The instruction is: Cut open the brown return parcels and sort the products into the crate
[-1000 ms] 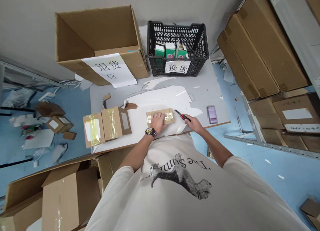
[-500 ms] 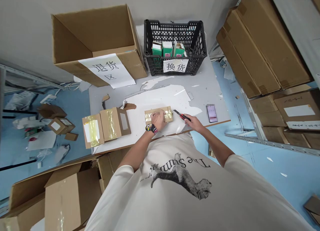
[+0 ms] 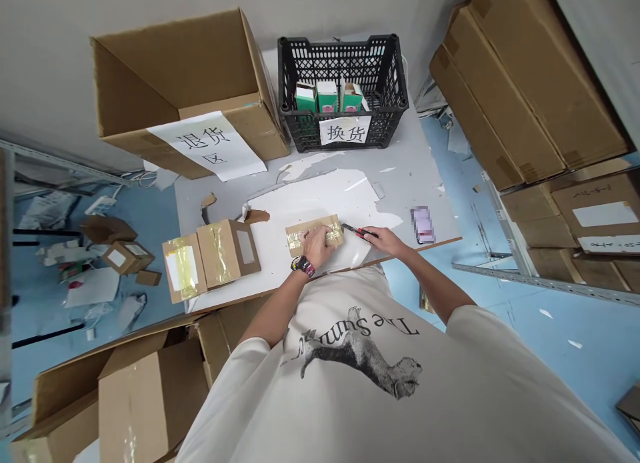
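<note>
A small cardboard box (image 3: 295,241) with shiny yellowish tape lies on the white-topped table (image 3: 280,199) in front of me. My left hand (image 3: 317,244) rests over its middle, thumb and fingers gripping it. My right hand (image 3: 385,241) is closed around a red and black box cutter (image 3: 367,233), whose blade end points left at the box's right end. Whether the blade touches the cardboard is too small to tell. Two taped cardboard boxes, one (image 3: 220,253) larger than the other (image 3: 185,268), stand side by side at the table's left.
Behind stand a big open carton (image 3: 270,126) and a black crate (image 3: 345,121) holding green-and-white boxes. A blurred purple item (image 3: 423,225) lies at the right. Stacked cartons (image 3: 530,83) fill the right side; more cartons (image 3: 135,403) stand at lower left.
The box cutter's blade end has come nearer the small box's right end. My left hand stays on the box, which is turned slightly. The view has shifted a little.
</note>
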The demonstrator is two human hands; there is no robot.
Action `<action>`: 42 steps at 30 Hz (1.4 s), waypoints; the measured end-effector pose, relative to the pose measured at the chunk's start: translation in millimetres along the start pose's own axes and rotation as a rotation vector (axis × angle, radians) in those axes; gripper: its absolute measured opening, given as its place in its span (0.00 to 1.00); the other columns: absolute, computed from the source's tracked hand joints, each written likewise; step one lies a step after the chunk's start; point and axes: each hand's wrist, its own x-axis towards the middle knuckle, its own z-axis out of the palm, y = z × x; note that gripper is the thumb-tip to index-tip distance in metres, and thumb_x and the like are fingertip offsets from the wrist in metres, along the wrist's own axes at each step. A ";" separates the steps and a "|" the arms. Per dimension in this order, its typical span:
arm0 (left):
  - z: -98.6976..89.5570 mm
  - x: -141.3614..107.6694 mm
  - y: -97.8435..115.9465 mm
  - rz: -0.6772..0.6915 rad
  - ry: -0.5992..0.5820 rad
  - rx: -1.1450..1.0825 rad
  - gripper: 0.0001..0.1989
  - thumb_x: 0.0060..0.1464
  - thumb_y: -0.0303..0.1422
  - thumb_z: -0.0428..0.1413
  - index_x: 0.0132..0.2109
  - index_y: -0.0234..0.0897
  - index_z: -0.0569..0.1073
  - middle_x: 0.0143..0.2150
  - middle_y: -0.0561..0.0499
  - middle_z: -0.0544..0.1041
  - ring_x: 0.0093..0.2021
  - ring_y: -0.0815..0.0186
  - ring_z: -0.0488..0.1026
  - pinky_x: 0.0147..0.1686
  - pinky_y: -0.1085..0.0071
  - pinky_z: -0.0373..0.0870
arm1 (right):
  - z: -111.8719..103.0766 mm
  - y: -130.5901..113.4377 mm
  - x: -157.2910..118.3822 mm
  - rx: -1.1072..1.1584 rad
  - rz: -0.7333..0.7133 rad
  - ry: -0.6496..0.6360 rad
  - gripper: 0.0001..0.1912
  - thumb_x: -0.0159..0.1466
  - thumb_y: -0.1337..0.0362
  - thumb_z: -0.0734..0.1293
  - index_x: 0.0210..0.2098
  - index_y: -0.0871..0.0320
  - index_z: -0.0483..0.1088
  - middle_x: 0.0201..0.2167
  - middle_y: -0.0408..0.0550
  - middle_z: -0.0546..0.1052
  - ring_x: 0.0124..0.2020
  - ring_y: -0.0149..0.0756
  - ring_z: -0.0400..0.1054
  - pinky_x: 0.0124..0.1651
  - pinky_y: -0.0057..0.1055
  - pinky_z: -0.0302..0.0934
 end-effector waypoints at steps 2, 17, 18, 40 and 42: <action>1.4 -0.4 3.0 -0.028 -0.035 0.023 0.25 0.58 0.35 0.70 0.61 0.47 0.76 0.56 0.41 0.85 0.63 0.36 0.78 0.75 0.35 0.54 | -3.2 -1.7 2.6 0.005 0.010 -0.021 0.26 0.77 0.49 0.66 0.67 0.52 0.82 0.32 0.42 0.84 0.27 0.38 0.76 0.40 0.35 0.75; -5.2 -7.1 6.8 0.012 -0.034 0.042 0.26 0.59 0.31 0.67 0.64 0.49 0.78 0.59 0.44 0.87 0.64 0.40 0.78 0.77 0.37 0.52 | -19.0 -32.6 22.7 -0.424 -0.056 -0.082 0.19 0.81 0.54 0.65 0.61 0.44 0.86 0.51 0.47 0.90 0.46 0.45 0.80 0.45 0.32 0.64; -6.0 -7.4 7.9 0.008 -0.031 0.049 0.25 0.60 0.31 0.67 0.63 0.49 0.78 0.59 0.44 0.87 0.64 0.41 0.79 0.78 0.38 0.52 | -20.0 -35.4 23.4 -0.451 -0.050 -0.093 0.19 0.81 0.54 0.64 0.61 0.44 0.86 0.51 0.47 0.90 0.47 0.46 0.79 0.44 0.32 0.63; -7.8 -9.8 1.8 0.094 -0.037 0.096 0.22 0.63 0.31 0.67 0.63 0.48 0.79 0.62 0.43 0.83 0.64 0.43 0.77 0.76 0.40 0.54 | 5.2 -46.6 12.4 -0.368 0.057 -0.064 0.18 0.79 0.54 0.65 0.58 0.47 0.87 0.43 0.48 0.88 0.38 0.43 0.74 0.38 0.33 0.55; -7.2 -10.0 1.3 0.098 -0.033 0.091 0.22 0.63 0.30 0.67 0.62 0.48 0.79 0.63 0.44 0.83 0.65 0.44 0.77 0.77 0.41 0.53 | 3.3 -45.5 8.7 -0.351 0.060 -0.081 0.18 0.79 0.54 0.65 0.56 0.48 0.87 0.41 0.48 0.87 0.37 0.42 0.74 0.38 0.33 0.55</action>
